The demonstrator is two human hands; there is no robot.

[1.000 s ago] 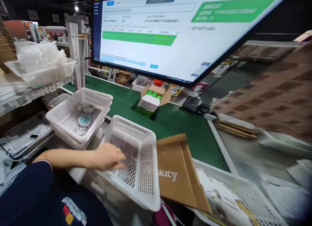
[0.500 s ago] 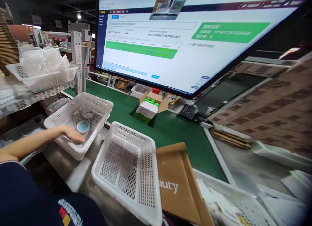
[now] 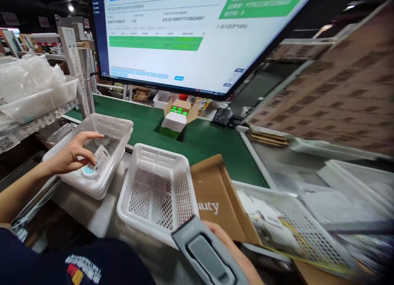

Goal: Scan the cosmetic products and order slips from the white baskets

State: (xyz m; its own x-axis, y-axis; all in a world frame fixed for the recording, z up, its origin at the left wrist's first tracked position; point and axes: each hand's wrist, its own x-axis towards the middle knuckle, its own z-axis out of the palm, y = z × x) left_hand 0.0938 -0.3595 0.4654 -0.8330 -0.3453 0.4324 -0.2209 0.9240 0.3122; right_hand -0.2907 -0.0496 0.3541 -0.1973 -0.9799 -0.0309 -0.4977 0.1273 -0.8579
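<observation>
My left hand [image 3: 72,153] is in the left basket [image 3: 121,127], pinching a small white label [image 3: 101,158] between thumb and fingers, the forefinger stretched out above it. Just below the label, touching my fingers, lies a round jar [image 3: 88,171] with a pale blue lid, and further back in the same basket sits another round white tin [image 3: 103,140]. My right hand [image 3: 226,242] is low at the near edge, wrapped around a grey scanner [image 3: 205,254] whose head points up toward the second basket [image 3: 156,190], which stands just to the right of the first. A brown carton flap [image 3: 215,194] with white lettering lies against that basket's right side, and beyond it a third basket [image 3: 310,235] holds printed papers. Behind the baskets runs a green belt [image 3: 212,143] carrying an open box [image 3: 176,117] with green caps inside. A big screen [image 3: 191,35] hangs over the belt, and a keyboard [image 3: 222,116] sits beneath its right corner.
</observation>
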